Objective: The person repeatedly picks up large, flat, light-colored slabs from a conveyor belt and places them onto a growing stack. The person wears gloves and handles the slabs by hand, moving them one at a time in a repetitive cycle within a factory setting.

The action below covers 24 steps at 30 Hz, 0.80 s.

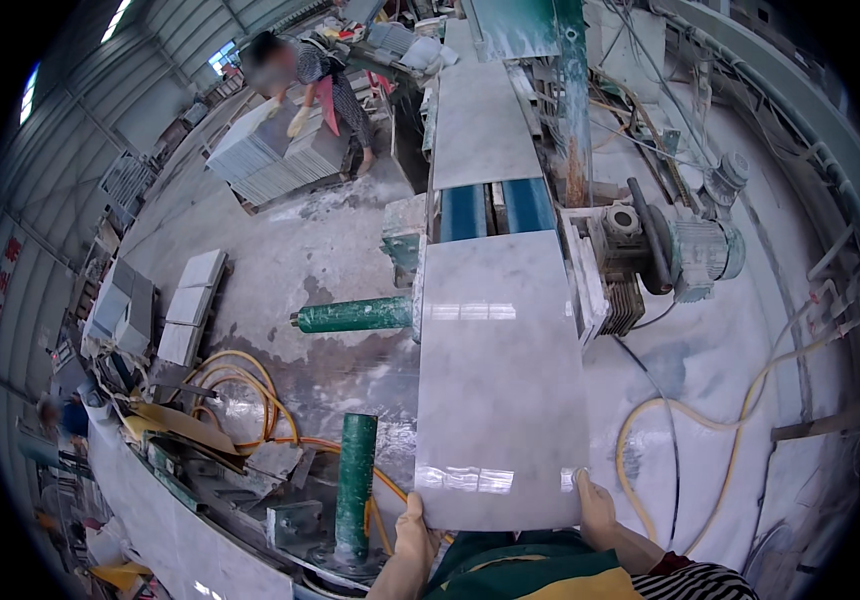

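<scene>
A long polished pale grey stone slab (505, 390) lies lengthwise in front of me, its near end close to my body. My left hand (415, 535) grips the slab's near left corner, thumb on the edge and the other fingers hidden beneath. At the near right corner my right hand (595, 505) holds the same slab, its fingers also mostly out of sight. Beyond the slab's far end, blue conveyor belts (465, 212) show in a gap. A second pale slab (487, 125) rests on the conveyor farther away.
An electric motor (700, 255) juts out right of the conveyor. Green cylinders (355, 485) (355, 315) stand and lie to the left. Yellow hoses (240, 365) curl on the floor. At the far left a person (325, 90) bends over stacked slabs (280, 150).
</scene>
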Motion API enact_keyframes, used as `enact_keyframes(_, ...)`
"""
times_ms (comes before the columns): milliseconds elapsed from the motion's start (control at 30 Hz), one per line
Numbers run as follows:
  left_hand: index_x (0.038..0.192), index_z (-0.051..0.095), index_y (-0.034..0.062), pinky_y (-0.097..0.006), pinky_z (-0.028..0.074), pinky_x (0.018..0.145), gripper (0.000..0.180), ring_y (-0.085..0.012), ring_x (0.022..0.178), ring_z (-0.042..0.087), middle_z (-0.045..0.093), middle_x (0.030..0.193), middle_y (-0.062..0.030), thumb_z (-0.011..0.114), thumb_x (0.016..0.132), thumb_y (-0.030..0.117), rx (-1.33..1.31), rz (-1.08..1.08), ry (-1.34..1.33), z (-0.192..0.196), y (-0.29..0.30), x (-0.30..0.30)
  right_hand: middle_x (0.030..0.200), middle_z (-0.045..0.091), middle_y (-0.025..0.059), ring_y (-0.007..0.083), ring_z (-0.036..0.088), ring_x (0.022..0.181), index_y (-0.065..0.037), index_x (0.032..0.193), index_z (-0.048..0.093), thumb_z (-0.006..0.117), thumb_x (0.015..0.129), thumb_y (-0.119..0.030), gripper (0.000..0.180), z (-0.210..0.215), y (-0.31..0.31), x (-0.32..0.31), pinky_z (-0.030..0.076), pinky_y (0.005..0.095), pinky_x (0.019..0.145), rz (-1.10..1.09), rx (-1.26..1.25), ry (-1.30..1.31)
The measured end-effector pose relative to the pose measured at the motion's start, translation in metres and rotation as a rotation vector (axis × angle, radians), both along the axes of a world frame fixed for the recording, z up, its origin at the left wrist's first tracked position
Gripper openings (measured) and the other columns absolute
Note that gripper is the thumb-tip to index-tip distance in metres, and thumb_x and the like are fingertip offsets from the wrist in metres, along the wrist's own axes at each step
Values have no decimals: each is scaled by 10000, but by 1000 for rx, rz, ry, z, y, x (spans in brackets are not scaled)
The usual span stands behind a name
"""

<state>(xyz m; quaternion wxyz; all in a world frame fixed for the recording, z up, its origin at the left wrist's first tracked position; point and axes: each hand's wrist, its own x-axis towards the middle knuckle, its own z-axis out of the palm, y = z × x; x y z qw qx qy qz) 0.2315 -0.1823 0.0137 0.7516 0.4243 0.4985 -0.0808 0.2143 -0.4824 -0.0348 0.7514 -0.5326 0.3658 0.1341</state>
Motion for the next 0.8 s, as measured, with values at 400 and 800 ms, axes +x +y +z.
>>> enact_keyframes(400,1286,584,30,-410,596,737,446,-270,1022,705,678,1221,-109,580,1022,390,-103,-178,-130,-5,16,98,1180,690,250,299,642,1087,155,1227,629,533,1014,-602,792,9,-4,99,481,369,976,334,-518,-25)
enact_keyframes(800,1304,567,22,-421,605,790,469,-262,1079,684,636,1271,-130,576,1031,403,-201,-218,-125,-35,25,180,1345,635,240,337,634,1212,166,1360,520,618,1000,-554,811,-55,-14,164,521,417,1031,89,-292,-52)
